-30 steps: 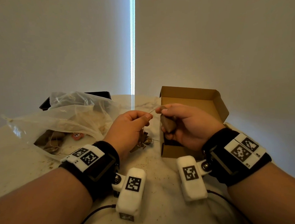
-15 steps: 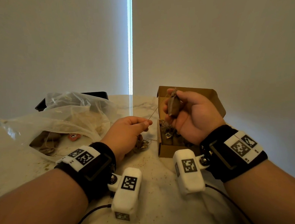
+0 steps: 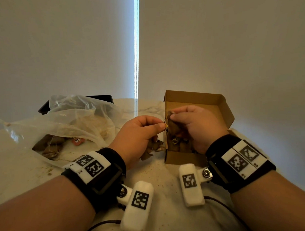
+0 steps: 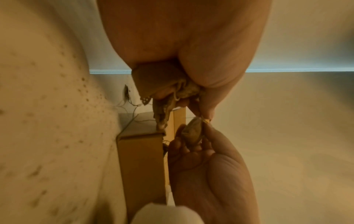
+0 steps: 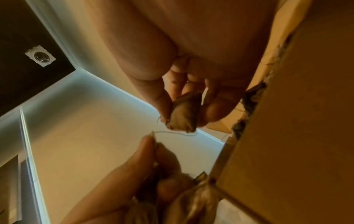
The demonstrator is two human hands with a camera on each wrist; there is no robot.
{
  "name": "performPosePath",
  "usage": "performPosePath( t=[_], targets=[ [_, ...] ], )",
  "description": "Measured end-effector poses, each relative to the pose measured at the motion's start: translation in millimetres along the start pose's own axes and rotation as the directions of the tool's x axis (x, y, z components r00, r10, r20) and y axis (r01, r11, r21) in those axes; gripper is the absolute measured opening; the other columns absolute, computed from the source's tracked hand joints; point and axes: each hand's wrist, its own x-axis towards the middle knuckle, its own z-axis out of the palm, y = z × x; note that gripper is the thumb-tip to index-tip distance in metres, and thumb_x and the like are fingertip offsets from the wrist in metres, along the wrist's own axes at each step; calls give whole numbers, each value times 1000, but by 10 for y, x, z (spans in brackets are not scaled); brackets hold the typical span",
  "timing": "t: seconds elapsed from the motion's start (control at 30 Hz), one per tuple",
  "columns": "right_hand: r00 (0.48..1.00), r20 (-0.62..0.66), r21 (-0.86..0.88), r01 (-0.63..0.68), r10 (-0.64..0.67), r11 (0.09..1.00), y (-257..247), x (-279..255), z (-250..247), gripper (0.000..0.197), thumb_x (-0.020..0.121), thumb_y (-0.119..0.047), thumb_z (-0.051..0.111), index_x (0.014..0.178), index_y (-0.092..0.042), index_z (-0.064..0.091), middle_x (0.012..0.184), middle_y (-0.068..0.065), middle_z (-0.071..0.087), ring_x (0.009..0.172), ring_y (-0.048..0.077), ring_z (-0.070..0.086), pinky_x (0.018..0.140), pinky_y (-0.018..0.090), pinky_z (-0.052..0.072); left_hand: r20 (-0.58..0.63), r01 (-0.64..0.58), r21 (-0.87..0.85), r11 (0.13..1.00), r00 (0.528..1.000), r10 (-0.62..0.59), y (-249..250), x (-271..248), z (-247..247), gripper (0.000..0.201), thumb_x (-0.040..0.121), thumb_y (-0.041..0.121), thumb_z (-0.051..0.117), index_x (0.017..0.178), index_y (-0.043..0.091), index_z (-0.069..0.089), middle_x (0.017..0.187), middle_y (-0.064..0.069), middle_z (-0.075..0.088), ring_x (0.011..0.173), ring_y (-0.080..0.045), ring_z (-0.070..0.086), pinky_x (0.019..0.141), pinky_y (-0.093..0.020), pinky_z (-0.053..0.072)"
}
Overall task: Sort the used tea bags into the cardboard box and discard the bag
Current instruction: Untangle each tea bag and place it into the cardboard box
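My right hand pinches a brown used tea bag over the left wall of the open cardboard box. Close beside it, my left hand pinches the yellow tag end of that bag's string. The right wrist view shows the tea bag between thumb and fingers, with the slack string running to the left fingertips. In the left wrist view, more crumpled tea bags are bunched in the left palm. Several tea bags lie in the box.
A crumpled clear plastic bag lies at the left on the pale table, with tea bags inside it. A dark tray sits behind it. Tea crumbs dot the table. Wall stands close behind.
My right hand came back down from its raised position with the tea bag and now sits next to the left fingertips. The string has gone from taut to slack.
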Motion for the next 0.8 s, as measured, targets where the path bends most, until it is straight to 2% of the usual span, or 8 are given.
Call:
performPosePath(
  t=[0.1,0.23,0.37,0.5,0.57,0.63,0.7,0.8],
  targets=[
    [998,69,-90,19,-12,996,-22,-59,24,10,88,-16,72,97,-15,71,84,4,76,65,13,68,50,24,47,-22,17,-76,997,1000,-19,-13,13,20,10,91,28,71,94,18,73,64,-3,60,52,-18,47,52,-30,40],
    [980,192,-151,78,-48,985,-128,-149,-18,12,87,-19,74,97,-15,72,85,4,76,70,16,70,59,27,53,-51,25,-163,986,998,-34,-25,16,23,10,91,25,71,95,16,73,66,-5,61,59,-20,52,59,-34,46],
    [973,216,-304,150,-85,941,-180,-164,-69,11,83,-16,77,93,-20,73,84,-1,77,69,11,70,59,23,54,-3,54,-186,981,998,-56,16,-14,38,17,91,24,69,102,11,72,62,-2,60,54,-15,49,53,-28,40],
    [990,124,-309,107,-71,945,-218,-121,-187,9,84,-11,75,89,-17,73,81,-1,77,68,8,71,57,18,51,17,71,-72,995,997,-70,17,-16,45,14,89,27,72,101,18,72,69,-9,60,53,-19,50,50,-28,43],
    [997,34,-297,82,-75,951,-240,-83,-293,10,83,-11,76,91,-16,72,82,-1,77,72,11,74,61,23,55,62,122,-32,992,991,-120,-28,-4,34,19,86,20,76,104,23,71,86,-14,70,59,-24,58,60,-38,53],
    [997,-53,-311,43,-63,949,-236,-34,-392,11,81,-12,78,90,-17,72,82,1,77,78,17,75,68,32,57,147,170,34,985,974,-173,-83,7,13,30,80,19,80,106,33,72,103,-19,72,68,-30,57,64,-41,51],
    [995,-99,-341,-19,-16,940,-215,15,-450,12,81,-11,78,89,-17,72,86,4,77,84,24,74,74,39,60,200,122,193,974,966,-161,-108,10,4,36,78,23,82,107,41,71,110,-11,71,70,-26,60,59,-34,49],
    [993,-97,-442,-107,71,891,-171,67,-496,12,82,-12,77,92,-16,70,92,9,75,91,28,73,85,47,60,236,34,328,944,965,-116,-77,9,28,34,83,26,79,112,41,69,103,3,74,82,-14,72,75,-31,57]
  ],
)
